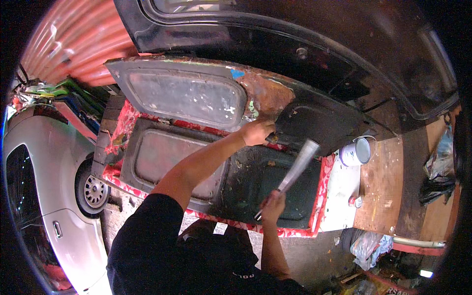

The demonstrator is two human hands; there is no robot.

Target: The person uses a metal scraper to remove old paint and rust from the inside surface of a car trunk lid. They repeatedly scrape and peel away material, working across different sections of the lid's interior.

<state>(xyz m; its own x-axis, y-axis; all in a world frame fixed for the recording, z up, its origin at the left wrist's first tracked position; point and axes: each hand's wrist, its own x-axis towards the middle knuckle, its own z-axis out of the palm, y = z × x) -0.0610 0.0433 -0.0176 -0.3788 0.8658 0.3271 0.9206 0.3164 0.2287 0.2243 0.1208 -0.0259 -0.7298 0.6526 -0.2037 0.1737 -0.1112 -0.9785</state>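
My right hand [273, 207] is closed round the thin handle of a silver metal baseball bat [297, 166]. The bat slants up to the right, its thick end above the right part of a dark metal panel [223, 169] with two pressed recesses. Behind it, a similar worn panel [184, 96] leans up, with a rusty brown patch at its middle. My left hand [258, 132] is closed at that panel's near edge, below the rust. Something small and dark shows by its fingers, too unclear to name.
Red-and-white patterned cloth [322, 194] borders the lower panel. A paint can [355, 151] stands on the right beside a small red-and-white can [355, 201]. At left is a silver car [64, 196]; a black raised vehicle panel [275, 37] overhangs the back. Plastic bags [368, 248] lie lower right.
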